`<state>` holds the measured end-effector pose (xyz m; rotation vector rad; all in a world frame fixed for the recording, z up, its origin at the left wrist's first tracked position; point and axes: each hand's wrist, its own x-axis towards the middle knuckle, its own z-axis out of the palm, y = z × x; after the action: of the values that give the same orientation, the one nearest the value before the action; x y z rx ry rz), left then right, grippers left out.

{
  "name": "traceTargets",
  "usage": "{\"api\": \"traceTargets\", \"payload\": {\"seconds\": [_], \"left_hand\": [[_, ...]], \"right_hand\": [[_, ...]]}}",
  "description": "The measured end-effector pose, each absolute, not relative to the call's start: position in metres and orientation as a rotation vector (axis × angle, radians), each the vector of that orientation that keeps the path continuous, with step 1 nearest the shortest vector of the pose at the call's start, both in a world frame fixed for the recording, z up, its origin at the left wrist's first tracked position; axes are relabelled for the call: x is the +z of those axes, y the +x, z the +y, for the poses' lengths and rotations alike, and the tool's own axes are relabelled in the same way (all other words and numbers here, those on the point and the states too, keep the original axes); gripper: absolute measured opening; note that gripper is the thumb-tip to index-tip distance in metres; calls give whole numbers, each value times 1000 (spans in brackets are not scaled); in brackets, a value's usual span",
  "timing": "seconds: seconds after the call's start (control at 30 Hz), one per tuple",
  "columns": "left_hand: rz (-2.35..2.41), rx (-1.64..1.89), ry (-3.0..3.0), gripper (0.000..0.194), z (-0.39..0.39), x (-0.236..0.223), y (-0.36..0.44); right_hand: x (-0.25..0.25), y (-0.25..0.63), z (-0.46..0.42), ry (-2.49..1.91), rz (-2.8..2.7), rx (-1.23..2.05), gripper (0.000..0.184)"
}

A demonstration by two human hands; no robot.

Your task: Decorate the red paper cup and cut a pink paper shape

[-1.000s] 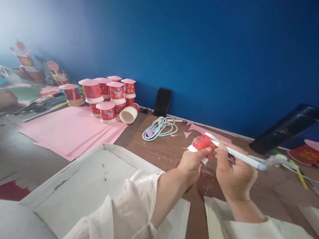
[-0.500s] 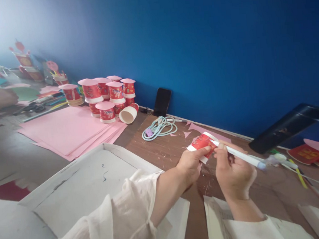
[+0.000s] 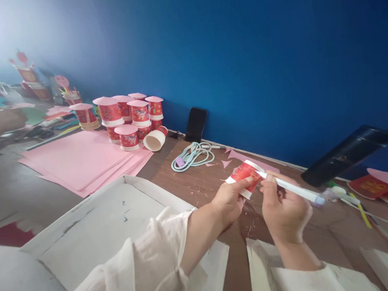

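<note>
A red patterned paper cup (image 3: 243, 174) with white ends lies tilted in my left hand (image 3: 229, 202), its thumb across the cup's side. My right hand (image 3: 286, 212) is closed round a white pen (image 3: 294, 188) with a pale blue end. The pen's tip meets the red side of the cup close to the upper right end. Both hands are above the brown table (image 3: 187, 189), where small paper shreds lie. My right fingers are partly hidden behind the pen and hand.
Left of centre stand several red paper cups (image 3: 109, 111) with pink paper tops, beside pink paper sheets (image 3: 76, 160). A coiled cable (image 3: 192, 157), a phone (image 3: 196, 123) and a black case (image 3: 349, 155) line the wall. A white box lid (image 3: 95, 222) lies left. Another person's hand (image 3: 4, 119) holds green paper.
The view has shifted very slightly. My hands keep almost the same pose, with the pen tip still at the cup. The other person's hand at far left has moved a little right.
</note>
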<state>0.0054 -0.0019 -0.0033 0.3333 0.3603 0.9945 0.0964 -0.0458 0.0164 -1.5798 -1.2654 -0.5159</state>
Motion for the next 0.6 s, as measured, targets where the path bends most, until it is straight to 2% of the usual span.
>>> {"api": "traceTargets", "payload": {"seconds": [0.6], "left_hand": [[341, 948, 308, 26, -1, -4, 2]], "right_hand": [[15, 100, -46, -1615, -1198, -503, 38]]}}
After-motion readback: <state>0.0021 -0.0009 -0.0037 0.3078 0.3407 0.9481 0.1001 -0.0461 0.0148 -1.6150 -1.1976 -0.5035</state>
